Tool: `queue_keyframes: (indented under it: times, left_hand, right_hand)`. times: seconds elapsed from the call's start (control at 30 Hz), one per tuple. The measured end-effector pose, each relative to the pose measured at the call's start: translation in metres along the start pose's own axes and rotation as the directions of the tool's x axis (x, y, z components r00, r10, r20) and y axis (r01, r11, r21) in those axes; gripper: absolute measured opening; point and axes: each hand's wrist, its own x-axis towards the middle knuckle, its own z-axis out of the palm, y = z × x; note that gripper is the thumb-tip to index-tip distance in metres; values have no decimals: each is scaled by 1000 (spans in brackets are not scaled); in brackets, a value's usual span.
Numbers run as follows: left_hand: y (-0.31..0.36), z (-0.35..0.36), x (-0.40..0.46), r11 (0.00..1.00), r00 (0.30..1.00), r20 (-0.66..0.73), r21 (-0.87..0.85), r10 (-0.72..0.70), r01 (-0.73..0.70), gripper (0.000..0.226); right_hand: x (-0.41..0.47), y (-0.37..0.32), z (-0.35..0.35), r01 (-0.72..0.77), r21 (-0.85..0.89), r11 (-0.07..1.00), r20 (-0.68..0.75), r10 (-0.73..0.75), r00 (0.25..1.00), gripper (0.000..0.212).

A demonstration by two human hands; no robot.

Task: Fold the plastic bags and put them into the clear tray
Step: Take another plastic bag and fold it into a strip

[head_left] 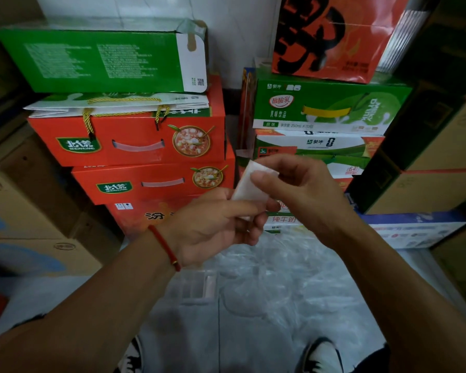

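The folded plastic bag (249,188) was up in the air between both my hands, a small white packet, long axis tilted from lower left to upper right. My left hand (218,224) pinched its lower end, fingers curled round it. My right hand (293,184) gripped the upper end, thumb on the front face, fingers behind. So both hands were closed on the bag, neither free.

The clear tray (197,286) lay on the floor straight below my left wrist, near my feet and well under the bag. Beside it was a loose heap of plastic bags (293,270), under my right forearm.

My read: the fold looked about done, and the drop was down and slightly left, so the left hand was nearer the tray. Boxes (135,141) were stacked behind.
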Motion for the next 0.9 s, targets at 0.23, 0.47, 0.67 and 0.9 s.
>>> queue_keyframes:
  times: [0.23, 0.47, 0.67, 0.9]
  left_hand:
    - [4, -9, 0, 1000, 996, -89, 18, 7, -6, 17]
    - [5, -9, -2, 995, 998, -51, 94, -39, 44, 22]
    - [6, -8, -2, 977, 989, -136, 209, 63, -34, 35]
    - [-15, 7, 19, 728, 623, -425, 572, 657, -377, 37]
  right_hand:
    - [2, 1, 2, -43, 43, 998, -131, 48, 990, 7]
    - [-2, -4, 11, -130, 51, 990, -20, 132, 991, 33]
    - [1, 3, 19, -49, 108, 993, -167, 67, 984, 11]
    - [0, 9, 53, 6, 139, 990, -360, 45, 932, 16]
